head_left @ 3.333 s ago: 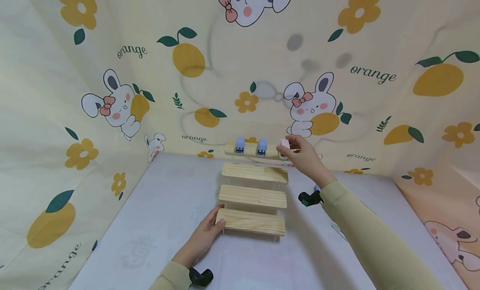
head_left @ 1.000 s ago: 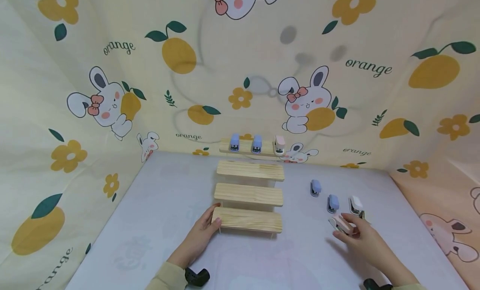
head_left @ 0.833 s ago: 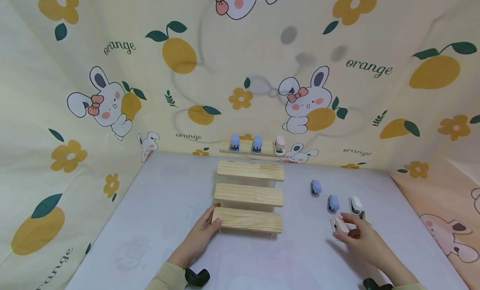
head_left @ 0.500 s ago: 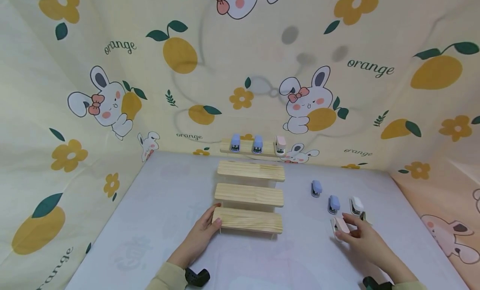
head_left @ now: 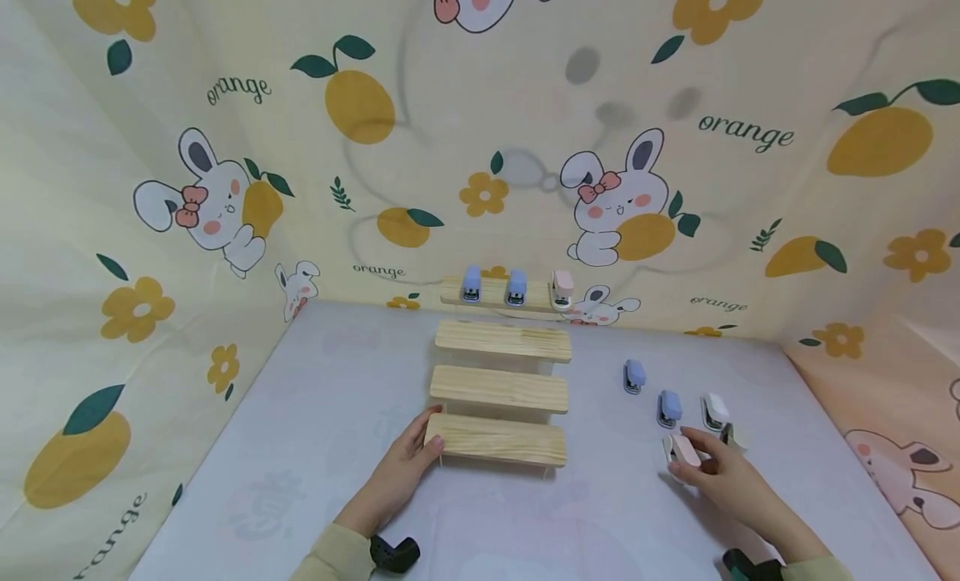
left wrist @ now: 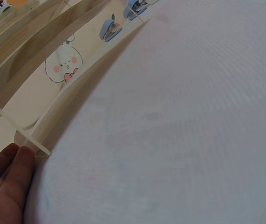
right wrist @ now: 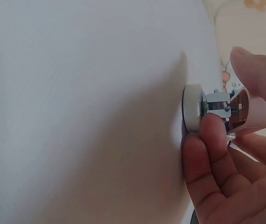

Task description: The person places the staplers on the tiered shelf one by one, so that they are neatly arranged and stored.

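My right hand (head_left: 731, 477) pinches a pink mini stapler (head_left: 682, 452) low over the right of the table. In the right wrist view the stapler's pale base (right wrist: 193, 108) is right at the table surface, fingertips touching its side. My left hand (head_left: 401, 473) grips the left end of the lowest board of a four-tier wooden display rack (head_left: 498, 439), thumb on top. On the rack's top board stand two blue staplers, one left (head_left: 471, 284) and one in the middle (head_left: 517, 287), and a pink stapler (head_left: 562, 289) at the right end.
Two more blue staplers, one farther back (head_left: 634, 376) and one nearer (head_left: 670, 408), stand on the table right of the rack. A white stapler (head_left: 716, 410) is beside them, and another item (head_left: 737, 437) is partly hidden behind my right hand. Patterned cloth walls (head_left: 480, 131) enclose the table.
My right hand left the pink stapler on the top board and came down to the table's right side. There it turned another pink stapler more upright. My left hand kept its grip.
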The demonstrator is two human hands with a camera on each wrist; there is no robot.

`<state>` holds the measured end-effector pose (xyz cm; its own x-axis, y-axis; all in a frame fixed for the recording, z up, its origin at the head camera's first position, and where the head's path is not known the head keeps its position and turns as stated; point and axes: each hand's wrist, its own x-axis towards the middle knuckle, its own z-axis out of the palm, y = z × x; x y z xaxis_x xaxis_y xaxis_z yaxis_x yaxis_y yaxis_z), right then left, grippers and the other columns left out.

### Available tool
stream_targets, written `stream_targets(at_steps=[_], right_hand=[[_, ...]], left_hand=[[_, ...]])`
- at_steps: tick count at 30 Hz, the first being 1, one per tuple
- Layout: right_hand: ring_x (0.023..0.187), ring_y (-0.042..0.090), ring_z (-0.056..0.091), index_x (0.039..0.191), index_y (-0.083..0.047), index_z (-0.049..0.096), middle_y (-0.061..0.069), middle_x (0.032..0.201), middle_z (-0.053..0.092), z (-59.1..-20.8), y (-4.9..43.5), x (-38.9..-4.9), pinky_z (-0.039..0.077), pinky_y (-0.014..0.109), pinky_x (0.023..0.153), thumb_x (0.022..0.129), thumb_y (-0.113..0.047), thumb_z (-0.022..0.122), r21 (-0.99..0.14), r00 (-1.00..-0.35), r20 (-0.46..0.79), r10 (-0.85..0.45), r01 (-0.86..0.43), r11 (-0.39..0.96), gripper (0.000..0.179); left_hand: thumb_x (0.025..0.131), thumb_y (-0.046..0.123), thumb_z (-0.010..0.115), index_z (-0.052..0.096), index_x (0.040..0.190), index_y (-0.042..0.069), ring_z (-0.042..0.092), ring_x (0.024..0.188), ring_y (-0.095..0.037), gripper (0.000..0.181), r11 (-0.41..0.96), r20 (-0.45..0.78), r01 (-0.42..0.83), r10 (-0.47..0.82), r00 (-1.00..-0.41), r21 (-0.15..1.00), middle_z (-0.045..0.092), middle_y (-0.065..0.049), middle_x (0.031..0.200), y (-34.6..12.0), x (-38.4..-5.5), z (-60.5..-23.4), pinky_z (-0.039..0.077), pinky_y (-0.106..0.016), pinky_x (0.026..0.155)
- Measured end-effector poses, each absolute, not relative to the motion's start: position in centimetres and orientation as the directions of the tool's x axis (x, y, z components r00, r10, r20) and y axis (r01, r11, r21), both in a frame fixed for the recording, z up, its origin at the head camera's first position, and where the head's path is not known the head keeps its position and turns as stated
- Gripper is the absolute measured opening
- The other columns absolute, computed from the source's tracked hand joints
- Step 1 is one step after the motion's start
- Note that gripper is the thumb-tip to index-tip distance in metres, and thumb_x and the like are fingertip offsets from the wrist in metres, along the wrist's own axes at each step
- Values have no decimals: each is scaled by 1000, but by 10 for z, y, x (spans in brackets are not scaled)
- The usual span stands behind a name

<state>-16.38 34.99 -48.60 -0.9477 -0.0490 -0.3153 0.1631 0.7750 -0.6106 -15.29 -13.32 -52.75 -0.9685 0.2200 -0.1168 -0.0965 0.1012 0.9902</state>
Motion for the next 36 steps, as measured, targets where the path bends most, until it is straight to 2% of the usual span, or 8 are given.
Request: stream_targets(at_steps=[6,18,26,36], right_hand=[[87,22,54,147,-3,32,32,137,41,-485,348,-163,50,30,63,85,-52,69,-624,-951,-305,-43,165,764,87],[91,22,56,144,-3,38,24,129,51,-486,338,-160,51,30,66,82,-53,72,-636,-962,-272,-20,164,754,87],[94,22,59,143,-5,39,24,134,48,-478,327,-161,51,30,69,83,-52,72,-643,-975,-219,-47,108,758,83],[93,24,64,139,-7,45,22,131,51,-461,311,-164,54,27,65,83,-46,74,-681,-995,-25,-99,-56,731,74]], left_hand=[[97,41,56,28,153,24,17,144,-26,64,87,-115,-97,229,-967,992,19,-9,159,-133,-153,-525,21,-41,115],[95,47,55,28,152,28,17,145,-23,65,109,-130,-108,218,-967,988,18,-3,159,-133,-154,-528,21,-40,115],[96,44,55,28,153,27,17,145,-24,65,100,-137,-117,215,-967,988,18,-4,160,-133,-152,-524,21,-41,115],[96,46,54,27,153,27,17,145,-24,65,104,-132,-111,219,-967,988,18,-6,160,-133,-152,-525,22,-40,115]])
